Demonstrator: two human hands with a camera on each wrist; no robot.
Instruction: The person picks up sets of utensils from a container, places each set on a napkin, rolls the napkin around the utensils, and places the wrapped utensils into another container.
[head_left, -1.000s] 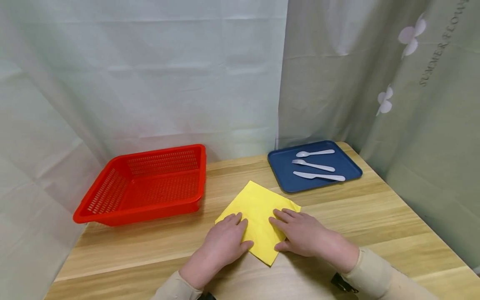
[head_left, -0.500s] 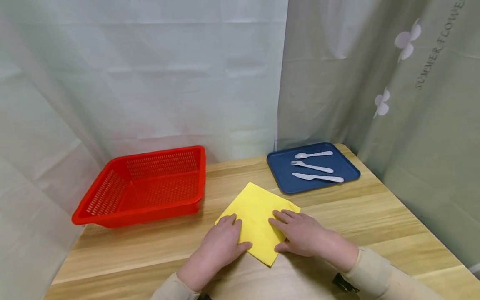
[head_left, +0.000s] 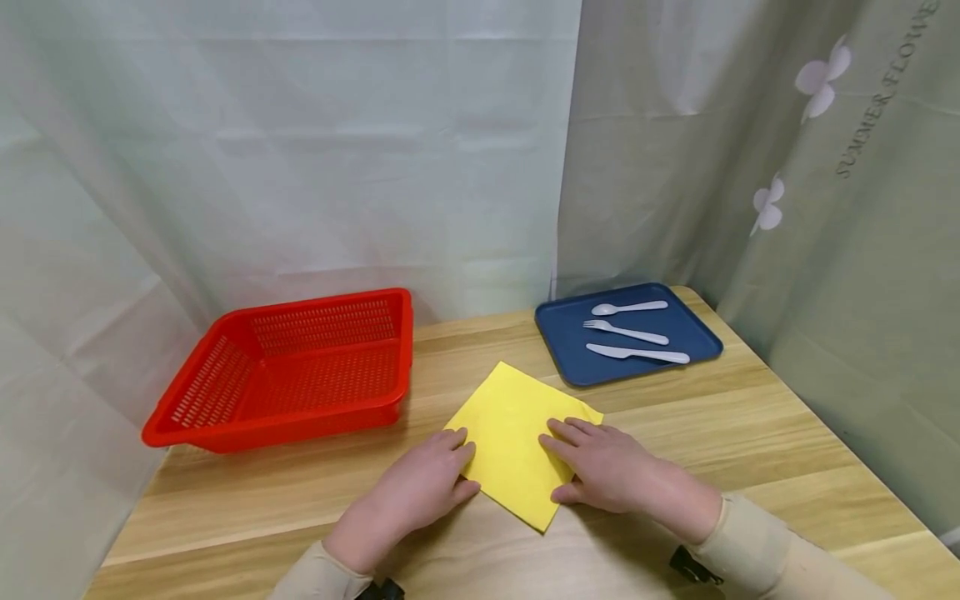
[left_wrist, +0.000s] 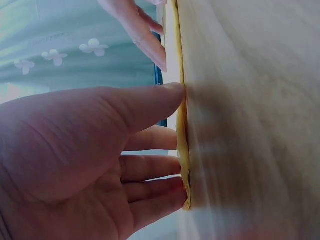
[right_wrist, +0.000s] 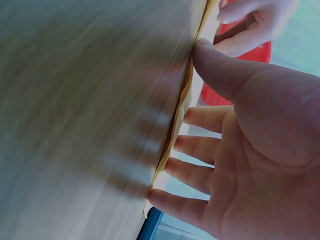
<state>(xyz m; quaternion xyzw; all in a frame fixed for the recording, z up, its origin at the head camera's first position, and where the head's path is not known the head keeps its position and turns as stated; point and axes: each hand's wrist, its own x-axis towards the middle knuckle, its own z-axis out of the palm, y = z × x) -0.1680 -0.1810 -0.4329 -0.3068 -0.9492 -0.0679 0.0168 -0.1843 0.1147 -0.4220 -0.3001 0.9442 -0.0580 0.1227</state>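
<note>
A yellow folded cloth (head_left: 517, 442) lies flat on the wooden table, one corner pointing toward the person. My left hand (head_left: 420, 479) rests with its fingertips on the cloth's left edge. In the left wrist view the left thumb and fingers (left_wrist: 155, 167) are extended and touch the thin layered edge. On the other side, my right hand (head_left: 600, 467) lies with spread fingers on the cloth's right part. The right wrist view shows the right fingers (right_wrist: 192, 172) fairly straight, tips along the cloth's edge (right_wrist: 185, 95). Neither hand curls round the cloth.
A red perforated basket (head_left: 390, 408) stands at the back left of the table (head_left: 247, 517). At the back right is a blue tray (head_left: 562, 333) bearing a white spoon (head_left: 630, 307), a fork (head_left: 626, 332) and a knife (head_left: 637, 354). Pale curtains (head_left: 337, 150) hang behind.
My left hand has slid left, from over the cloth to its left edge, uncovering more of it. The right hand and the cloth have stayed in place.
</note>
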